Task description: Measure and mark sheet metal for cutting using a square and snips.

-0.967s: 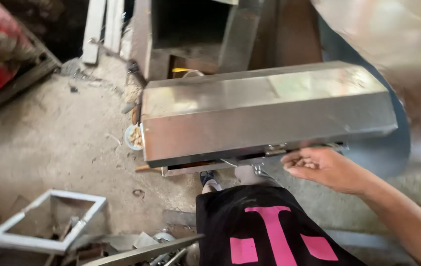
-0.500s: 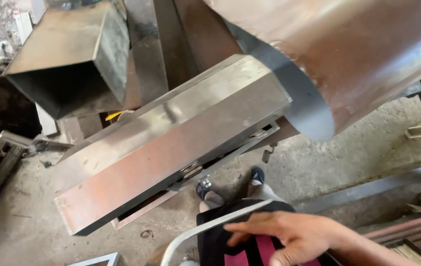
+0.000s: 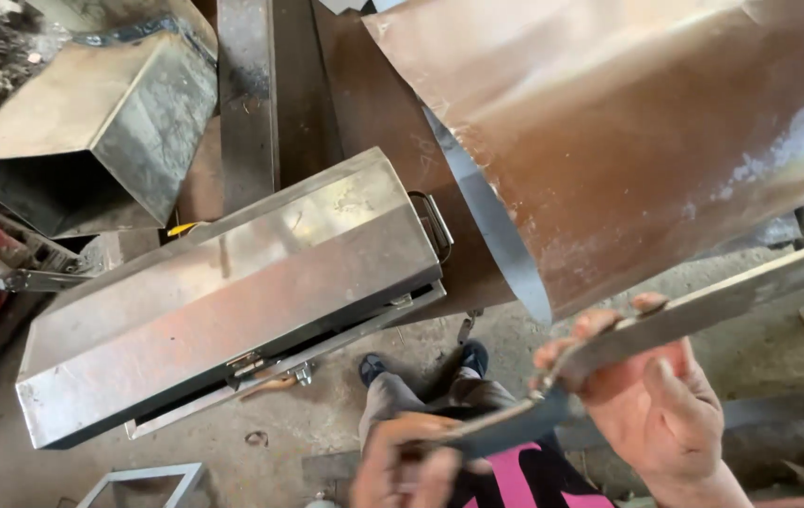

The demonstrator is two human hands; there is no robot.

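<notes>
Holding a bent flat metal strip (image 3: 703,306) up in front of the body, close under the head camera, above the legs and the dark shoes (image 3: 470,357) on the concrete floor (image 3: 326,423). Gripping the long upper run with the right hand (image 3: 651,400), fingers curled over its top edge and thumb pressed along the near face, a closed grip just past the corner where the strip turns. Pinching the shorter lower run with the left hand (image 3: 411,466), low in the view and partly cut off, grip closed on the strip as far as can be seen. Far end of the strip running off to the right edge, passing below the big rust-brown sheet-metal cylinder (image 3: 628,141); impossible to tell whether touching it or merely near. To the left and apart from both hands, a closed silver metal toolbox (image 3: 232,292) with its latch facing the feet and a wire handle on its end; beyond that, an open square metal duct (image 3: 91,122). Judging by the pose: carrying or positioning the strip, mid-hold, nothing set down. Any further move probably calling for firm hold at both ends, steadying the long overhanging run, and keeping it off the cylinder's thin edge and the toolbox.
</notes>
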